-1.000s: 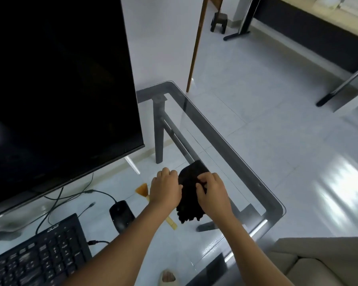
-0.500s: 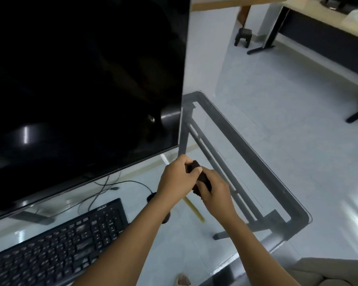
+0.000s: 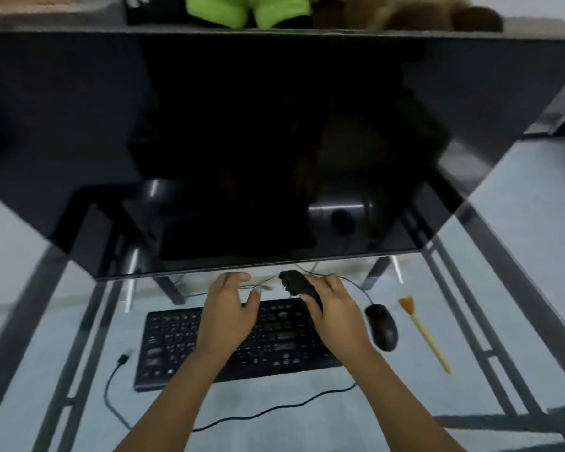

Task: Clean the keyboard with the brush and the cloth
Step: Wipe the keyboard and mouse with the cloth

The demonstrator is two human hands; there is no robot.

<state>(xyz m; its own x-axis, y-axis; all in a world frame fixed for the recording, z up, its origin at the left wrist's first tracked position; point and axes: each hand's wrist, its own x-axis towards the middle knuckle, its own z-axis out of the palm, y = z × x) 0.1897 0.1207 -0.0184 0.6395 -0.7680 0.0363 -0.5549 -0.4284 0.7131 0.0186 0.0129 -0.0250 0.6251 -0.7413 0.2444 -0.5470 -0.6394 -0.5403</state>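
A black keyboard (image 3: pixel 180 340) lies on the glass table in front of the monitor. My right hand (image 3: pixel 335 313) hovers over its right half, shut on a crumpled black cloth (image 3: pixel 297 283) that sticks out toward the monitor. My left hand (image 3: pixel 229 308) is above the keyboard's middle, fingers apart, holding nothing. A brush (image 3: pixel 424 332) with orange bristles and a yellow handle lies on the glass to the right of the mouse, apart from both hands.
A large dark monitor (image 3: pixel 274 141) fills the upper view, its lower edge just beyond my hands. A black mouse (image 3: pixel 382 326) sits right of the keyboard. The keyboard's loose cable (image 3: pixel 118 376) with its plug trails left and in front. The glass table (image 3: pixel 62 321) has a dark metal frame.
My view has swung left from the table's right corner to the keyboard. Both hands moved over the keyboard. My left hand has let go of the cloth; the right keeps it bunched.
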